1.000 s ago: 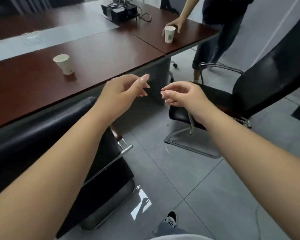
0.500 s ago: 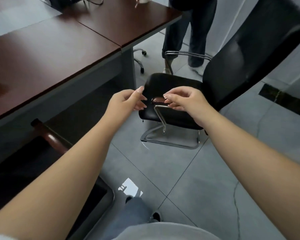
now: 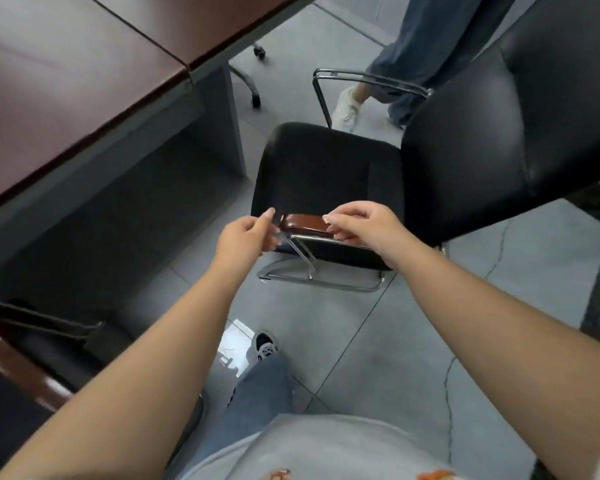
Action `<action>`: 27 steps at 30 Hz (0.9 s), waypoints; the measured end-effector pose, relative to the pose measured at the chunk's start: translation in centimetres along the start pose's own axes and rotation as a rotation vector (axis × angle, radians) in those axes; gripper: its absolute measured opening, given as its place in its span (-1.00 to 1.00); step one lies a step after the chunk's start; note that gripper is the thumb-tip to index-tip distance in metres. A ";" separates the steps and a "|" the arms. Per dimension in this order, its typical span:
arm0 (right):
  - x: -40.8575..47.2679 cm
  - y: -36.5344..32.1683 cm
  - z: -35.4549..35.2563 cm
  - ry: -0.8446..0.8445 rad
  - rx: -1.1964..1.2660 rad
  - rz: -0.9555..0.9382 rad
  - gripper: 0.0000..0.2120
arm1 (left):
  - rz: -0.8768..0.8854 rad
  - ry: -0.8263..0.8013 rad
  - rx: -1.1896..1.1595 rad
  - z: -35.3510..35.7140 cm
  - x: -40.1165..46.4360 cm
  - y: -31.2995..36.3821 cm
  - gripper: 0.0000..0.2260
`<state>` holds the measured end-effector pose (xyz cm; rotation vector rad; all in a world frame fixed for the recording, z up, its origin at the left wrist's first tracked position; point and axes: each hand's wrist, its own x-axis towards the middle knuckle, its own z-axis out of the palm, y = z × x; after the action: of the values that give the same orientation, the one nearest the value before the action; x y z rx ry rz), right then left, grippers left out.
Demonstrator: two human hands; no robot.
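Note:
A black leather chair with a chrome frame stands on the grey tile floor in front of me, its backrest to the right. Its near armrest has a brown wooden top. My right hand curls its fingers over the rear part of this armrest. My left hand hovers at the armrest's front end with loosely curled fingers and holds nothing; whether it touches the wood is unclear.
A dark red table with a grey leg panel fills the upper left. Another person's legs stand behind the chair. A second black chair sits at my lower left. My shoe is on the tiles below.
I have stepped closer and my view has tilted down, so the cups and table top have left the view. Both hands came down to the chair's armrest, and my right hand took hold of it.

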<state>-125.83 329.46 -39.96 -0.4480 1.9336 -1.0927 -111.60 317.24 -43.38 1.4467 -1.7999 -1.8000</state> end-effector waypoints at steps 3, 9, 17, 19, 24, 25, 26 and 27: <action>3.9 0.9 -0.6 0.000 -0.049 0.076 -0.83 | -0.162 -0.010 -0.008 1.1 3.2 -1.1 -0.67; 9.2 3.0 -2.6 -0.046 -0.260 0.131 -0.84 | -0.442 -0.043 -0.032 4.1 6.3 -2.9 -0.64; 15.9 6.4 -4.9 -0.359 -0.597 0.167 -0.41 | -0.658 0.038 -0.181 11.3 8.0 -4.9 -0.54; 16.8 7.5 -5.1 -0.483 -0.679 0.194 -0.45 | -0.682 0.113 -0.249 13.7 8.7 -5.2 -0.56; 16.8 9.5 -5.5 -0.711 -0.893 -0.069 -0.50 | -0.634 0.193 -0.422 17.1 10.1 -6.6 -0.65; 17.2 9.7 -5.6 -0.728 -0.895 -0.098 -0.50 | -0.619 0.218 -0.494 17.5 10.2 -6.8 -0.69; 17.7 9.9 -5.8 -0.744 -0.858 -0.103 -0.52 | -0.608 0.244 -0.568 17.9 10.2 -7.0 -0.72; 18.1 9.9 -5.9 -0.750 -0.779 -0.078 -0.55 | -0.601 0.268 -0.641 18.1 10.2 -7.0 -0.74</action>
<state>-140.11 326.34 -55.68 -1.1683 1.5722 -0.0934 -126.59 323.05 -58.35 1.9081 -0.5823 -2.0242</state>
